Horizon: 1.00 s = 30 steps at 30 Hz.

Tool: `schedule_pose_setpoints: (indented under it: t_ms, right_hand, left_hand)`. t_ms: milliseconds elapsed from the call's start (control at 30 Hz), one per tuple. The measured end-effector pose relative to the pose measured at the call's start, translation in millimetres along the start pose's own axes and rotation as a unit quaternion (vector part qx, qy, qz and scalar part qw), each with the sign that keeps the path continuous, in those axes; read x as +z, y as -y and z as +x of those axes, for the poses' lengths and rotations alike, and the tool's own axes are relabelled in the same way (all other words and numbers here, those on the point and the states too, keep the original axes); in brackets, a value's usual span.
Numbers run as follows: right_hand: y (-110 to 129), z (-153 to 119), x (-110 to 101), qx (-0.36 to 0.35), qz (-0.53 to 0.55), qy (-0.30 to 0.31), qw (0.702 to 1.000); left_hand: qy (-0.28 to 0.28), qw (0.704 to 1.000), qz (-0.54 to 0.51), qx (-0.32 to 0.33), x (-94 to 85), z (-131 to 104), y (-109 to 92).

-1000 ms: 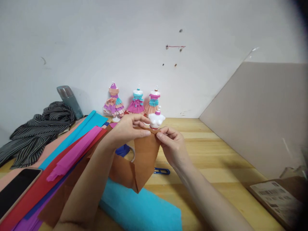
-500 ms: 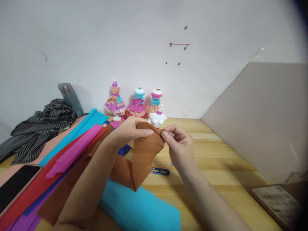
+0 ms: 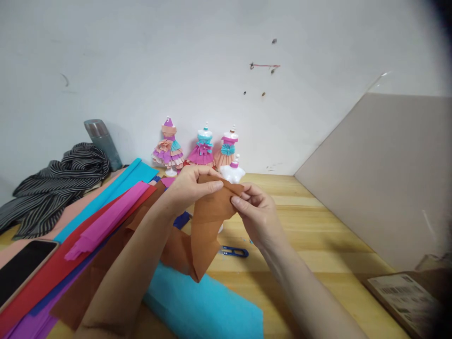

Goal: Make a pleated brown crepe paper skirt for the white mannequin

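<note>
A strip of brown crepe paper (image 3: 209,212) is held up over the table between both hands, its upper edge folded over. My left hand (image 3: 194,184) pinches the fold at the top, thumb in front and fingers behind. At the strip's right end, my right hand (image 3: 256,207) grips the paper between thumb and fingers. The strip hangs down and bends left behind my left forearm. Just behind the hands stands a bare white mini dress form (image 3: 232,174) with a magenta neck band. Below the paper lie blue thread snips (image 3: 235,252).
Three dress forms in paper dresses (image 3: 200,153) stand along the wall. Coloured crepe paper sheets (image 3: 102,212), a phone (image 3: 26,268), a striped cloth (image 3: 67,181) and a flask (image 3: 103,143) fill the left. A turquoise sheet (image 3: 208,306) lies in front; a labelled cardboard box (image 3: 402,294) sits at right.
My right hand has shifted slightly left, its thumb now lower on the strip. The folded edge at the right end shows more openly.
</note>
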State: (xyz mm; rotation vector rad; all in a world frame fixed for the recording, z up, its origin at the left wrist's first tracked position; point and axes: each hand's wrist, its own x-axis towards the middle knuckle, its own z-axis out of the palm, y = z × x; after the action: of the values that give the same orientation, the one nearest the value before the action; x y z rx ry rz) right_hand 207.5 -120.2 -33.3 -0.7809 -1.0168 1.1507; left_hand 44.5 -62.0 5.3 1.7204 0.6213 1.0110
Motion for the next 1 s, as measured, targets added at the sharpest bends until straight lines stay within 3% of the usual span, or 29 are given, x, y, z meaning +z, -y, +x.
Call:
schedule_pose_setpoints:
  t_ms: [300, 400, 533, 667, 833, 1000]
  right_hand:
    - [-3, 1, 1, -0.042, 0.001, -0.016, 0.999]
    - [-2, 1, 2, -0.024, 0.019, -0.022, 0.999]
    - [0, 1, 2, 0.008, 0.018, -0.026, 0.999]
    - [1, 0, 2, -0.008, 0.011, -0.046, 0.999]
    - [-1, -2, 1, -0.110, -0.040, -0.077, 0.990]
    - [-5, -6, 1, -0.227, -0.128, -0.106, 0.960]
  left_hand:
    - [0.006, 0.997, -0.081, -0.015, -4.4, 0, 5]
    - [0.014, 0.995, -0.093, -0.025, -6.1, 0, 3]
    - [0.017, 0.998, -0.055, -0.023, -5.5, 0, 1]
    - [-0.011, 1.000, 0.001, -0.004, -0.4, -1, -3]
    - [-0.040, 0.999, 0.011, -0.008, 6.7, -3, -10]
    - [-0.061, 0.998, -0.002, -0.001, 8.5, -4, -9]
